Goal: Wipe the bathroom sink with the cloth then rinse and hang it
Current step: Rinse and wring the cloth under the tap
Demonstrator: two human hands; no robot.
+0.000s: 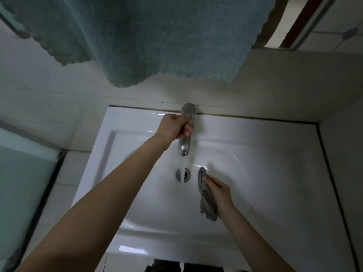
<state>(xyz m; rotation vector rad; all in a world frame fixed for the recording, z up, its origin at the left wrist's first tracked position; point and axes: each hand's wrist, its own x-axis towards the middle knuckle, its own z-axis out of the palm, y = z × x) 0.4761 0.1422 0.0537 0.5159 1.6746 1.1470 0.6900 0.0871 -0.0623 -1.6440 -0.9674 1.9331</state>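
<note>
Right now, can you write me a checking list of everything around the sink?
Surface: white sink, with water running from the faucet into the drain.
Job's things: grey cloth, bunched up, right of the drain and beside the stream, not under it.
Clutter: nothing seen.
Hands: left hand grips the faucet handle; right hand holds the cloth.
Cables: nothing seen.
Surroundings: blue towel hangs above the sink; pale wall behind.
</note>
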